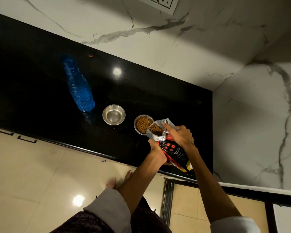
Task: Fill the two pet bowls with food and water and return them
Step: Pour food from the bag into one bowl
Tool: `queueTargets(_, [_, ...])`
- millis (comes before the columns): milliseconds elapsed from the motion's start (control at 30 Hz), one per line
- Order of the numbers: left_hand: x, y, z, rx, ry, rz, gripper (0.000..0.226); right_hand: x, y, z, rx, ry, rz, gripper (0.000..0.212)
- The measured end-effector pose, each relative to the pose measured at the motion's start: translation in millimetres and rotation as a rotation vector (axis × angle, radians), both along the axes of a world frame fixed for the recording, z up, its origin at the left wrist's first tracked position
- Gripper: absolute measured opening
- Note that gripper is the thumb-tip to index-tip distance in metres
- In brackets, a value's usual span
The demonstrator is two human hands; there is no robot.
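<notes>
Two small steel bowls stand on the black counter. The left bowl holds no kibble; whether there is water in it I cannot tell. The right bowl is full of brown kibble. A black and red pet food bag is tilted with its open silver mouth over the right bowl's rim, kibble showing inside. My left hand grips the bag from below. My right hand grips its upper side near the mouth. A blue plastic water bottle stands left of the bowls.
White marble walls close the counter at the back and right. A switch plate sits high on the back wall. Beige floor tiles and my bare feet lie below the counter's front edge.
</notes>
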State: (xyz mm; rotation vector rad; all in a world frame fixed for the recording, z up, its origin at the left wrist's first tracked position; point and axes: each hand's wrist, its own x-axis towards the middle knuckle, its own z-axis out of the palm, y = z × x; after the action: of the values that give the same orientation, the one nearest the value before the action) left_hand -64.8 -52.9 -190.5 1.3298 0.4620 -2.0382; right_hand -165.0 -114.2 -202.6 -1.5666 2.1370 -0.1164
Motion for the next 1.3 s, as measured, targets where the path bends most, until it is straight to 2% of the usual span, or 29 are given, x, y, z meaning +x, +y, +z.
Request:
queueTargets(700, [7.0,2.6,3.3,-0.015,0.002,0.028,0.092,7.9,3.7,1.9,-0.003,-0.038,-0.042,0.064])
queueTargets(933, [7.3,3.2,6.7,0.004,0.015,0.034,0.105,6.7,4.1,1.1,0.001,-0.016,-0.047,0.064])
queueTargets(1167, [8.5,2.7,6.8,-0.021,0.011,0.004,0.104,9.0,5.8,3.8,-0.006,-0.006,-0.034,0.065])
queueTargets(1300, [7.5,3.5,6.9,-0.036,0.01,0.0,0.097,8.4,8.4,6.0,-0.004,-0.02,-0.048,0.068])
